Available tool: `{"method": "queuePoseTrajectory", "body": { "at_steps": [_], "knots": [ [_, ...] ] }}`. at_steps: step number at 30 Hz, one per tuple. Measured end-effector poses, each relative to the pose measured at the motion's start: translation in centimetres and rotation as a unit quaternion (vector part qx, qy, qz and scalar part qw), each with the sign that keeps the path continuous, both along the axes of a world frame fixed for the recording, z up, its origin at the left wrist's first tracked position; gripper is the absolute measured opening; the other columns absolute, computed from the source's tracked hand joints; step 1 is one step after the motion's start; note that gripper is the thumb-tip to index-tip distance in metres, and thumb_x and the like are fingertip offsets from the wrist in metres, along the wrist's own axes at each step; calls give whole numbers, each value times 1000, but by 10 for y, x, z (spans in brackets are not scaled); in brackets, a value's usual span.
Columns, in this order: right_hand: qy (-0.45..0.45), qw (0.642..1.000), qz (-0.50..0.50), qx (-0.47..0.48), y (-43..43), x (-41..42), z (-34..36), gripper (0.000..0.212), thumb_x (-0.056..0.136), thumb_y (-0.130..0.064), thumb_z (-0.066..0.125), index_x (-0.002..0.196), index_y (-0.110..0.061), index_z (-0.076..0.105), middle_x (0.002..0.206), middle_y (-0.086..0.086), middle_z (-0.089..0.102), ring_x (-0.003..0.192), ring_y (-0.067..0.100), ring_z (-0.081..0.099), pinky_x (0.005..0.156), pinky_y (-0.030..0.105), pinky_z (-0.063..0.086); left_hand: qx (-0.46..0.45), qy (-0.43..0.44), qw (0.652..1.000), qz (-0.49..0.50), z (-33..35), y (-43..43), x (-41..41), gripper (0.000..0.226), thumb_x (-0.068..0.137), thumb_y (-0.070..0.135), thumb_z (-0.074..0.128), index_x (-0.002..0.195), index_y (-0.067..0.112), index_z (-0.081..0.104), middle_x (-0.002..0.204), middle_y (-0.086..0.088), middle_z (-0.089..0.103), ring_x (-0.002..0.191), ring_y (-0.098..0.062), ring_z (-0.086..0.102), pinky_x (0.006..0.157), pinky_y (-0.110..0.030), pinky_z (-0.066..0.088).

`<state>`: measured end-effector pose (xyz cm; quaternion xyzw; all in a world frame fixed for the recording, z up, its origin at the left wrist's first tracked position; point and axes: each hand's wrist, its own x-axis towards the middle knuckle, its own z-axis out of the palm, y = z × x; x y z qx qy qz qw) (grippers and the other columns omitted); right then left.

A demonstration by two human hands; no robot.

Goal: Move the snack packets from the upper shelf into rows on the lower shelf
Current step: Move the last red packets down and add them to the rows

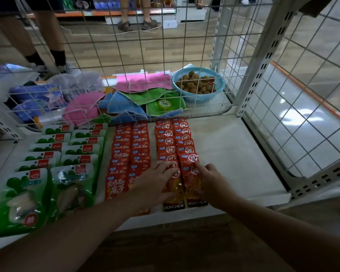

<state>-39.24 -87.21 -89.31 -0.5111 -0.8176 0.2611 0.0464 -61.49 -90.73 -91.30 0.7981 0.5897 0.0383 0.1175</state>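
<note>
1. While the front pair of orange packets (192, 185) is being settled at the near end of its double row, the left hand (155, 181) is laid flat, fingers straight and spread, on the left-hand packet of the pair; nothing is gripped by it.
2. The right hand (210, 183) is set against the right-hand packet, its forefinger stretched out and touching the packet's upper part. The other fingers are curled at the packet's right edge, and whether the edge is pinched cannot be told.
3. The task's packets are found on the lower shelf (234, 154), in overlapping rows running back toward the wire grid (145, 55); the upper shelf is not in view.
4. For this step, the two packets are best pressed down lightly and slid together, so that their inner edges meet and their bottom edges line up.
5. Each packet's overlap with the one behind should be matched to the rest of the row, and the neighbouring red packets (132, 146) should be left undisturbed.
6. "KONCHEW" (197, 202) is read in white on a black strip at the foot of both front packets; a round white seal is printed higher up.
7. On the red packets, "火鸡面" and "魔芋" are made out.
8. The green packets (53, 154) carry a red square logo; their writing is too blurred to read.
</note>
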Motion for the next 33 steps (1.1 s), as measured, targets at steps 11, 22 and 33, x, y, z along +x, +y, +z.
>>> {"method": "queuePoseTrajectory", "body": {
  "at_steps": [11, 22, 33],
  "knots": [
    [9, 984, 47, 170, -6, -62, 13, 75, 86, -52, 64, 150, -20, 38, 142, 7, 49, 130, 26, 48, 106, 51, 46, 6, -48, 990, 130, 32, -49, -91, 75, 92, 54, 61, 153, 23, 31, 159, 6, 26, 146, -17, 24, 115, -47, 38],
    [-64, 976, 94, 188, -33, -147, -18, 94, 86, -72, 47, 152, -8, 28, 153, 13, 39, 145, 28, 35, 123, 51, 21, -40, 86, 991, 90, 28, -88, -138, 75, 96, 53, 54, 157, 30, 17, 165, 11, 7, 151, -15, 16, 114, -46, 35],
    [-89, 982, 114, 125, -9, -155, -12, 98, 89, -67, 53, 158, -9, 13, 165, 10, 18, 155, 26, 7, 125, 46, -4, -49, 54, 993, 94, 12, -79, -140, 83, 92, 49, 62, 157, 31, 14, 166, 11, 3, 153, -14, 6, 120, -45, 30]
  ]
}}
